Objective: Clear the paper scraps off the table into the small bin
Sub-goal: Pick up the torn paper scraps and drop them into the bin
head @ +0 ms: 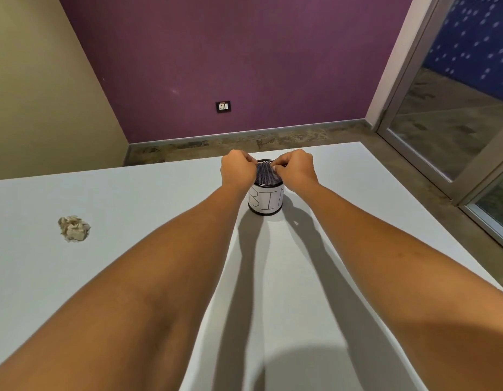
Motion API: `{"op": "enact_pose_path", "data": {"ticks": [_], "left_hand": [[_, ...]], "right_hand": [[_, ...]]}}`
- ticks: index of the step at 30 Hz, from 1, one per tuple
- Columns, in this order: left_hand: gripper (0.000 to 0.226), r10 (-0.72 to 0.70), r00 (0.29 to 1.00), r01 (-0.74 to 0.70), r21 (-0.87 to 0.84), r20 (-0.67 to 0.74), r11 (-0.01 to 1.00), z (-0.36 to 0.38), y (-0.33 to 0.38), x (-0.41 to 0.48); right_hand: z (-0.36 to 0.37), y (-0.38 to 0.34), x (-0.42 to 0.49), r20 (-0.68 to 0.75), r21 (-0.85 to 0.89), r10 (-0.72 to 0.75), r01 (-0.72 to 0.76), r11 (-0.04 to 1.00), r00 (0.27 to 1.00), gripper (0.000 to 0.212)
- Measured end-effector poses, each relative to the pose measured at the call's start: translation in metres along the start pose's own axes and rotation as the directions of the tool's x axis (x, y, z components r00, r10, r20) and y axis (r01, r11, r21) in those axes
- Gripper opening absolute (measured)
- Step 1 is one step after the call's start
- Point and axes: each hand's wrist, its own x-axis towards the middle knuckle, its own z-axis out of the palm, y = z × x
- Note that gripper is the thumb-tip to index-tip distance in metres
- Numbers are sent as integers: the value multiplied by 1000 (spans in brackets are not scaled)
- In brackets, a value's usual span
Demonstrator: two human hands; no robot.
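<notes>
A small round bin (265, 203) with a dark mesh inside and a white label reading "BIN" stands on the white table (131, 249), near its far edge. Both my hands hover over the bin's mouth with curled fingers. My left hand (236, 167) is at the left rim, and nothing shows in its fist. My right hand (296, 167) is at the right rim and pinches a tiny white scrap at its fingertips. A heap of beige paper scraps (74, 228) lies on the table far to the left, away from both hands.
The table's far edge runs just behind the bin, with floor beyond it. A purple wall with a socket (223, 106) stands at the back. A glass door (448, 108) is on the right. One tiny scrap (296, 222) lies right of the bin.
</notes>
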Motion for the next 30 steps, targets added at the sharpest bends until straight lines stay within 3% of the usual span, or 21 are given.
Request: {"op": "enact_pose_path", "data": {"ticks": [5, 9, 16, 24, 30], "left_hand": [[20, -2, 1000, 1, -7, -18, 1000, -7, -6, -17], [23, -15, 999, 14, -24, -41, 1000, -18, -17, -45], [24, -40, 999, 40, -8, -15, 999, -43, -57, -111], [26, -111, 994, 107, 122, 26, 987, -80, -124, -203], [29, -171, 985, 171, 135, -16, 976, -126, -177, -275]], "right_hand": [[0, -3, -24, -72, 53, -88, 92, 994, 994, 20], [2, -3, -50, -62, 68, -74, 78, 995, 995, 21], [9, 3, -122, 67, 17, -104, 103, 995, 992, 22], [33, 18, -222, 239, -65, -62, 80, 995, 969, 21], [61, 6, -301, 345, -85, -45, 79, 993, 938, 24]]}}
